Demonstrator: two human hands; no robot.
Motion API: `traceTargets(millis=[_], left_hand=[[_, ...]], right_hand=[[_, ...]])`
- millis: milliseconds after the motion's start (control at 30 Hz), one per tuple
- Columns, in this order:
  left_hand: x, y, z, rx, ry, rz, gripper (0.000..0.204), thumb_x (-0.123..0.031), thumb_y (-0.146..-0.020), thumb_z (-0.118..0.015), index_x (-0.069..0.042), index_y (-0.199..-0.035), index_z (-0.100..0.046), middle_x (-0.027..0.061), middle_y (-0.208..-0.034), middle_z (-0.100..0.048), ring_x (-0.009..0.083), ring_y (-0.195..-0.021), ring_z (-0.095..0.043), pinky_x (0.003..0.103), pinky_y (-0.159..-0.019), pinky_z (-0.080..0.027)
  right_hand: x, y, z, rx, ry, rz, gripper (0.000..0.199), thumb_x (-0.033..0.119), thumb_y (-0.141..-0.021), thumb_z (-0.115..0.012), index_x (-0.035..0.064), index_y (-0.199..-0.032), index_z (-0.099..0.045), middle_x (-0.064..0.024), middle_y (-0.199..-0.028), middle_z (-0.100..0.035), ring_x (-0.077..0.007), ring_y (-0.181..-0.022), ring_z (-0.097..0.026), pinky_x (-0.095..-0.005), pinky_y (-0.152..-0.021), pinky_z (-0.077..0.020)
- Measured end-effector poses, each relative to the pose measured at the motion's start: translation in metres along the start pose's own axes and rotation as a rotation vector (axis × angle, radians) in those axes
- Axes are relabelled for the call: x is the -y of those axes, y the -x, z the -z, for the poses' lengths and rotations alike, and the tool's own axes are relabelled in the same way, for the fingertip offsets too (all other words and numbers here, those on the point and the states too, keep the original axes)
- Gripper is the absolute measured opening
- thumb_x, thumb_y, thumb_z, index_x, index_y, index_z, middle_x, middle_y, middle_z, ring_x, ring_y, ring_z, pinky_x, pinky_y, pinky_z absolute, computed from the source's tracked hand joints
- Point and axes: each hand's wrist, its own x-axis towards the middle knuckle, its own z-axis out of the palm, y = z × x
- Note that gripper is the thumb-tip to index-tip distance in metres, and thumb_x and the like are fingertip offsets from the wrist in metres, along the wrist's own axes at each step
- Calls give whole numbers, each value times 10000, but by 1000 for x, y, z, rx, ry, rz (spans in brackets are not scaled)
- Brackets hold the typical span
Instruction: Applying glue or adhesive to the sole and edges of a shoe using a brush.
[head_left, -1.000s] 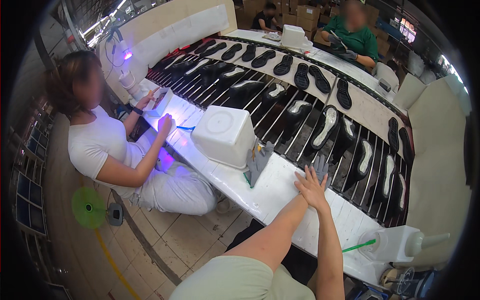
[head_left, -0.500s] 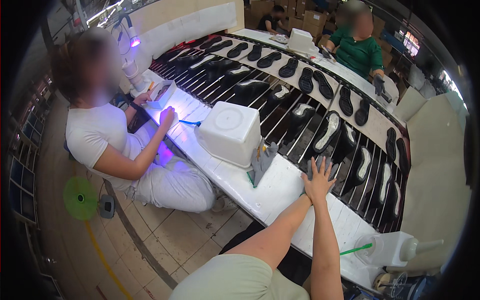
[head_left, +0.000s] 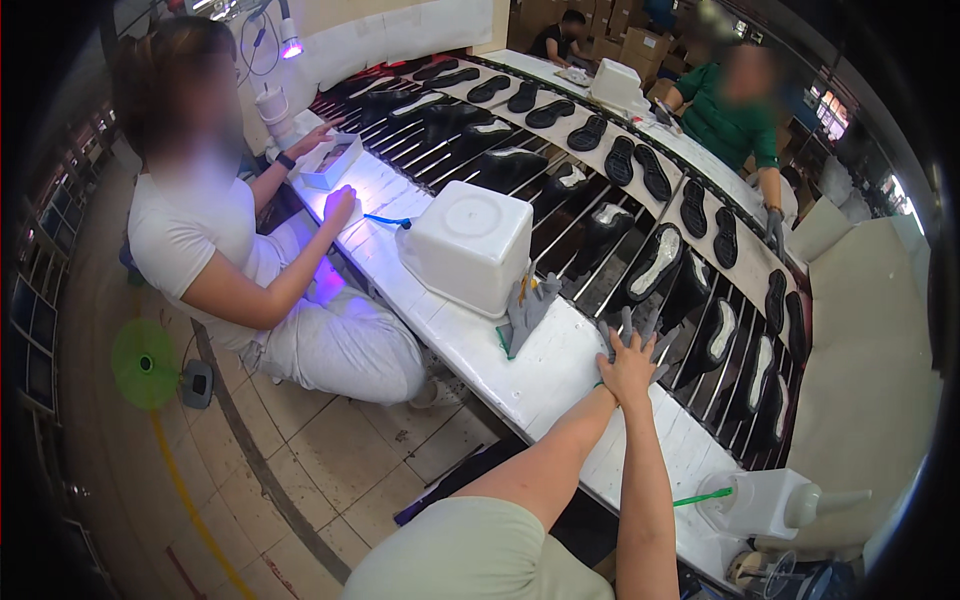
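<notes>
A grey fabric glove (head_left: 649, 322) covers the left hand (head_left: 628, 325), at the far edge of the long white tabletop (head_left: 540, 375) where it meets the metal-rod rack (head_left: 708, 372) of black shoe parts (head_left: 655, 263). The glove's fingers point away from the wearer, its long axis leaning slightly right. They stand spread, with nothing visible in their grasp. The bare right hand (head_left: 628, 372) lies across the glove's back, fingers apart and bent; whether they pinch the fabric I cannot tell. Half a second ago that hand lay flatter, reaching farther along the glove; now more of the grey fingertips show. A second grey glove (head_left: 530, 308) lies beside the white plastic container (head_left: 470, 245), as before.
</notes>
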Motion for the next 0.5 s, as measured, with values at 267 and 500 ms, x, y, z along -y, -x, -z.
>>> traceTargets(millis=[267,500], left_hand=[[-26,25,62,24,311,-40,698,-526,-927,-413,-113,-1478,-297,198,-1518,-247,410,-1410,-130,641,-1108,-49],[-32,30,26,99,-150,-103,649,-481,-951,-374,-134,-1490,-271,150,-1550,-188,394,-1416,-122,656,-1101,-74]], right_hand=[[-34,24,15,226,-69,-60,829,464,-780,-657,168,-1475,-317,-107,-1589,-105,-439,-1408,-148,-669,-1081,-153],[-32,27,-17,37,-74,87,762,423,-765,-668,188,-1437,-394,-76,-1582,-154,-434,-1407,-156,-588,-1099,-235]])
